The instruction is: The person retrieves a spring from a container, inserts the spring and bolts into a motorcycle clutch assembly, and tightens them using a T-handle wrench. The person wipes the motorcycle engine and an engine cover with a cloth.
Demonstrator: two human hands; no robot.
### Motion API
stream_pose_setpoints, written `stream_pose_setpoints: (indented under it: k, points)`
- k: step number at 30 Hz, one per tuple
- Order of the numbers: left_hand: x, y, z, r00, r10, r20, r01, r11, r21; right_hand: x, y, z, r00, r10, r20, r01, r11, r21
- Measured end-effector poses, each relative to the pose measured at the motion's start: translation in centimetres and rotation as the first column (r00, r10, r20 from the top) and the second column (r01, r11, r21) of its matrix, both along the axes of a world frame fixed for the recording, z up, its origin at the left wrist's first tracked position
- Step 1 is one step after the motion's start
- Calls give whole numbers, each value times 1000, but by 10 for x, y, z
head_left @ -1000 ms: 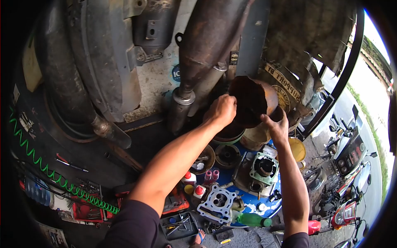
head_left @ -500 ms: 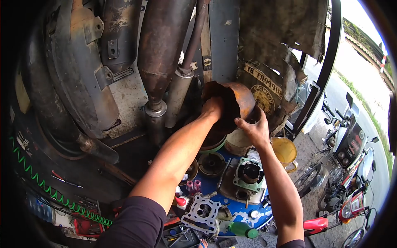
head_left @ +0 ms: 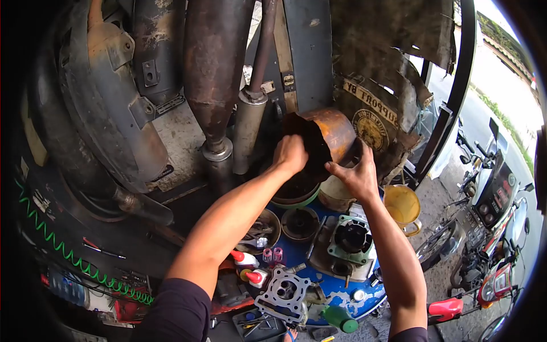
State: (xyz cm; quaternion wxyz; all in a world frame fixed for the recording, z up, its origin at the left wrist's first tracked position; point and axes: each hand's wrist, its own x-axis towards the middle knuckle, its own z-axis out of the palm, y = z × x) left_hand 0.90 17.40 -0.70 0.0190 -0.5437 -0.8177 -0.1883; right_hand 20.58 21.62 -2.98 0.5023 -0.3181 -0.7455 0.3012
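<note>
A rusty metal container [head_left: 336, 134] with a jagged rim is tipped on its side, its dark mouth facing left. My right hand [head_left: 359, 174] grips its right side near the bottom, with the thumb towards the mouth. At the opening, my left hand [head_left: 292, 153] is closed with its fingers curled; what they hold, if anything, is hidden. Beneath sit a green-rimmed basin [head_left: 310, 196] and a whitish round tub [head_left: 335, 194]. An engine cylinder [head_left: 350, 236] lies on the blue table [head_left: 336, 290] close to my right forearm.
Exhaust pipes [head_left: 213, 68] stand against the wall at left. A yellow mug [head_left: 401, 205] is right of the table. Near the front lie a metal gasket plate [head_left: 284, 293], red-capped bottles [head_left: 256, 276] and a green bottle [head_left: 341, 318]. Motorcycles [head_left: 490, 199] are parked at right.
My left hand has drawn back from inside the container to its mouth. The right hand keeps its grip on the container. The whole view has shifted slightly.
</note>
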Motion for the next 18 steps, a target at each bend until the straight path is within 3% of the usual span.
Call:
stream_pose_setpoints:
  k: [1, 3, 8, 13, 15, 17, 18]
  points:
    - [-3, -9, -8, 1000, 8, -8, -8, 1000, -1, -1, -1, 1, 1000, -7, 21, 7, 1000, 31]
    - [-10, -26, -25, 989, -115, -96, 143, 917, 372, -4, -2, 1, 1000, -9, 26, 8, 998, 59]
    - [-27, -49, -48, 996, -87, -4, 75, 839, 539, -11, -13, 6, 991, -28, 128, 11, 992, 129]
    - [-29, -78, -54, 993, -48, 109, -16, 853, 522, -24, -29, 6, 963, -47, 267, -15, 974, 225]
    - [-31, -86, -56, 986, -22, 163, -66, 856, 513, -27, -39, 14, 950, -21, 312, -39, 982, 185]
    - [-32, -92, -56, 936, 92, 340, -243, 866, 436, -31, -45, 19, 917, 0, 398, -89, 974, 206]
    - [-34, -94, -56, 936, 94, 339, -246, 865, 438, -34, -44, 15, 915, -22, 404, -103, 953, 285]
